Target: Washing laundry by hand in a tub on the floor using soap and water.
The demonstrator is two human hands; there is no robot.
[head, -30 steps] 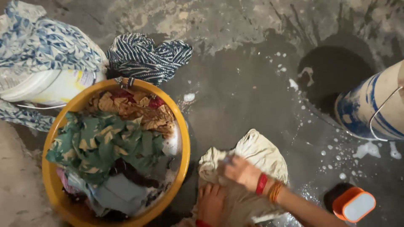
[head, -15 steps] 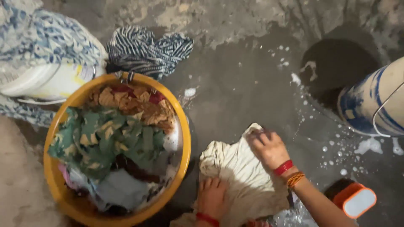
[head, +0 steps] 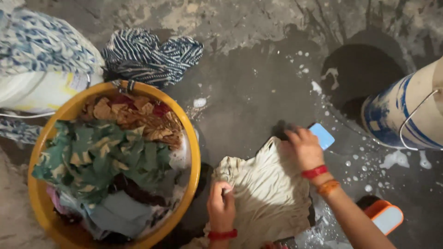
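Lying crumpled on the wet floor (head: 258, 92) just right of the yellow tub (head: 196, 157), the cream cloth (head: 267, 193) is pale, wrinkled and marked with faint darker streaks that fan out from its near left corner. The left hand (head: 221, 207) pinches its near left edge with fingers curled shut on the fabric, a red band at the wrist. The right hand (head: 304, 147) closes around a small light-blue bar (head: 322, 135) at the cloth's far right corner, pressing down there. The floor is dark, rough concrete, soaked and flecked with white foam; a blue-and-white bucket (head: 406, 115) stands at the right, an orange-and-white box (head: 383, 214) lies near the right forearm, and striped fabric (head: 147, 55) sits beyond the tub, which is heaped with green, brown and blue laundry. The cloth's long axis runs diagonally, from near left up to far right.
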